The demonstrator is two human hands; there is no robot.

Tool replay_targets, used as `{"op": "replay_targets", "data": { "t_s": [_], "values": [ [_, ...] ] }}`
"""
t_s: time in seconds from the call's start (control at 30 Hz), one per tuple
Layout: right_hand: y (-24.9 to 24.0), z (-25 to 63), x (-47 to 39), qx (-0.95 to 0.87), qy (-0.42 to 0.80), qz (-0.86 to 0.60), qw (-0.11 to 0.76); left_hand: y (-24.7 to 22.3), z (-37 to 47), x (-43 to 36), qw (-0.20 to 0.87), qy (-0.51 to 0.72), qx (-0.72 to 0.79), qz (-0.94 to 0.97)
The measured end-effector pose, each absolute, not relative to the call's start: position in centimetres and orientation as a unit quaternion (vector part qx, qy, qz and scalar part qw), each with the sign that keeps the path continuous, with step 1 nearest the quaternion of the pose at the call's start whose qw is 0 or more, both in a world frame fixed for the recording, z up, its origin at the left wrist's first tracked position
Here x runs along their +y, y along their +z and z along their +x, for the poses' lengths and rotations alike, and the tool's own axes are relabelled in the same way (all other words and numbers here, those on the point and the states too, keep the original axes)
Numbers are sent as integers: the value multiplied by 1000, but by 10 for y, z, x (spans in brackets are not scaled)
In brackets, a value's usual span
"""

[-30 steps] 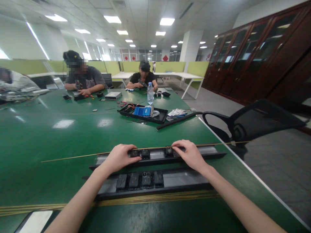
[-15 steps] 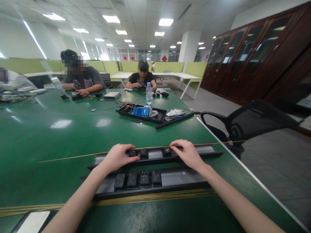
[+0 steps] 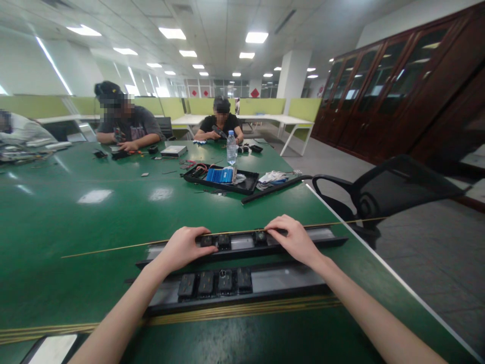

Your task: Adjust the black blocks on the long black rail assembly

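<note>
Two long black socket strips lie side by side on the green table (image 3: 94,222). My left hand (image 3: 184,246) grips the far strip (image 3: 242,242) near its left part, thumb beside two black socket modules (image 3: 215,241). My right hand (image 3: 293,240) rests over the same strip further right, fingers touching another module (image 3: 260,236). A thin brass rod (image 3: 113,247) runs along the strip's far edge. The near strip (image 3: 265,283) holds several socket modules (image 3: 215,283) in a row and lies untouched between my forearms.
Several brass strips (image 3: 246,308) lie along the near strip's front. A black tray (image 3: 223,179) with blue parts, a water bottle (image 3: 231,147), white gloves (image 3: 275,177) and a black bar stand further away. Three people work at the far side. A black office chair (image 3: 394,189) stands at the right edge.
Both hands stay on the far strip in the same grip. The view has shifted slightly; nothing else has moved.
</note>
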State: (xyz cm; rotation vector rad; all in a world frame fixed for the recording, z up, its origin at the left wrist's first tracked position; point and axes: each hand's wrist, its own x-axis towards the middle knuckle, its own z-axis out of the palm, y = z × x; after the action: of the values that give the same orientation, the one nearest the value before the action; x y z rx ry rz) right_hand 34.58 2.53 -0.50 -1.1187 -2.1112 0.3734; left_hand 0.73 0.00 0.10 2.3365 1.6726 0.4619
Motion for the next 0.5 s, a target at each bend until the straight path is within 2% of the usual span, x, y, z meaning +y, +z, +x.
{"op": "replay_targets", "data": {
  "t_s": [0.5],
  "values": [
    [-7,352,31,-808,150,-435,369,-2,4,2,122,165,569,797]
  ]
}}
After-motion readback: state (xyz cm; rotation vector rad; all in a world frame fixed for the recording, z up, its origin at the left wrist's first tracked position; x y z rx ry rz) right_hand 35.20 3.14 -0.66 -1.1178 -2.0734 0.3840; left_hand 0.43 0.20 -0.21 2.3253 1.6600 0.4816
